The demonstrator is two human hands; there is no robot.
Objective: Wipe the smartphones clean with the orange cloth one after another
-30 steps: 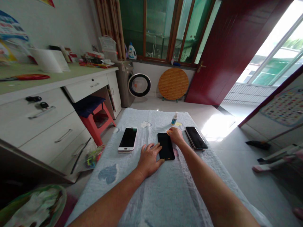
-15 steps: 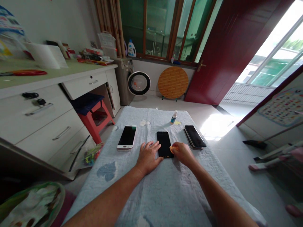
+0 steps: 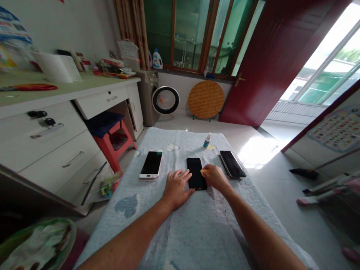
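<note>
A black smartphone (image 3: 196, 176) lies face up in the middle of the cloth-covered table. My left hand (image 3: 177, 186) rests flat with its fingers spread, the fingertips and thumb against the phone's left edge. In my right hand (image 3: 216, 177) a small orange piece (image 3: 203, 172), perhaps a cloth or sponge, is pinched at the phone's right edge. A white-framed phone (image 3: 151, 164) lies to the left, on top of another one. Off to the right sits a stack with a dark phone (image 3: 232, 164) on top. A small spray bottle (image 3: 207, 141) stands upright beyond the middle phone.
The light blue cloth (image 3: 157, 225) covers the table. On the left are white drawers (image 3: 59, 150), a red stool (image 3: 112, 138) and a bin (image 3: 71, 240). Behind stand a washing machine (image 3: 147, 97) with its round door swung out and a round wooden board (image 3: 206, 99).
My right hand has slid slightly forward along the phone's right edge with the orange piece. The left hand stays in place. The view has tilted a little.
</note>
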